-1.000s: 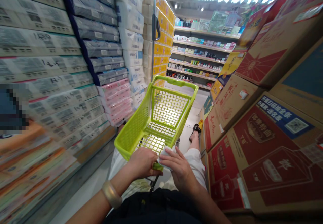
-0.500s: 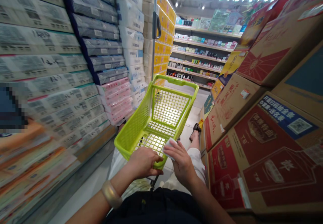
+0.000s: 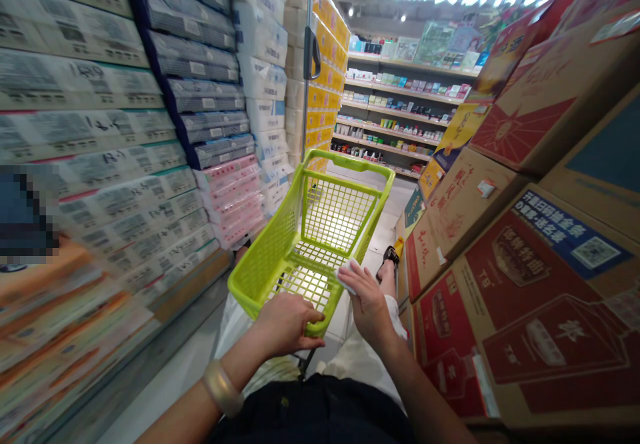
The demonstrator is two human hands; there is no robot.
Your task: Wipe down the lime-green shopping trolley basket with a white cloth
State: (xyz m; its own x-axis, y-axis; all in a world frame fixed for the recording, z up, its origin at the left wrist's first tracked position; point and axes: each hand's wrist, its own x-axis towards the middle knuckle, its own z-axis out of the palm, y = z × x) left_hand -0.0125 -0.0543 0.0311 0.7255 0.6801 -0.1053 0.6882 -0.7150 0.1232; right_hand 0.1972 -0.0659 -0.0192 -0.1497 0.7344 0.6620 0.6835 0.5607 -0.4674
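Holding the near end of the green basket (image 3: 280, 237), the left hand (image 3: 286, 323) has its fingers bent over the rim and its thumb lower down. The right hand (image 3: 369, 294) has a white cloth (image 3: 345, 276) under its fingers, and they are nearly straight. The cloth lies against the basket's right edge; it could be a tissue, but it is too small to tell. A gold band (image 3: 223, 385) sits around the left wrist.

The basket is right in front of the person, tilted, between the two legs. A black shoe (image 3: 389, 256) shows past the right hand. Tall stacks of packs (image 3: 115, 124) stand on the left, big boxes (image 3: 530, 231) stand on the right, and shelves (image 3: 400, 107) full of little things are at the far end.

The basket might tip or slide if the right hand pushes hard while the left hand holds just one end. The cloth might slip off, since the fingers lie so flat on it. A big swing could make the basket bump the boxes.

One second ago, the cloth was down by the left hand. Now it is farther up the right edge. The left hand and the basket are in about the same place.
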